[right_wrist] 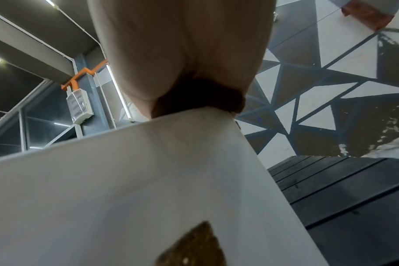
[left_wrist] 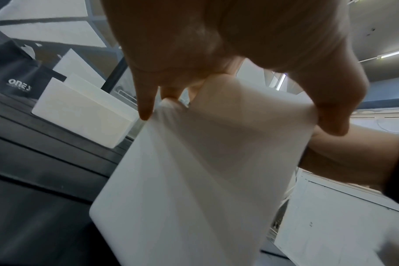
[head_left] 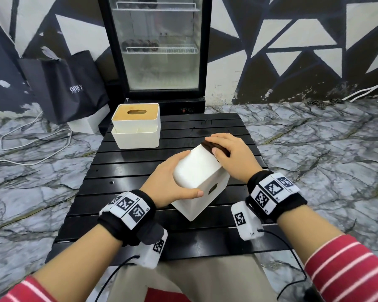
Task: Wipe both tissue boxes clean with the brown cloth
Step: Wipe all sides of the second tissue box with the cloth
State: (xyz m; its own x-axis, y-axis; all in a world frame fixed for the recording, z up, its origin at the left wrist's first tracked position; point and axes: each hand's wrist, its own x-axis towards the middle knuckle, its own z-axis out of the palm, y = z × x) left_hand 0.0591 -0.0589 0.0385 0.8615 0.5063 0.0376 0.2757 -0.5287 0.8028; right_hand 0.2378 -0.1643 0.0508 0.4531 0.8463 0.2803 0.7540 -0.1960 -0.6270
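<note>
While the left hand (head_left: 172, 184) clasps the tipped tissue box (head_left: 196, 168) on the worktop (head_left: 127, 182), the right hand (head_left: 231, 153) curls over the brown cloth (head_left: 212, 147) at its far upper edge — the second box (head_left: 135, 127) stands far-left, nearer the left hand.

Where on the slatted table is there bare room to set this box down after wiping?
Bare slats show at the far right of the table, beside the wooden-lidded box, and along the near edge. The middle is crowded: the left hand holds the tilted box while the right hand holds the brown cloth on it.
</note>
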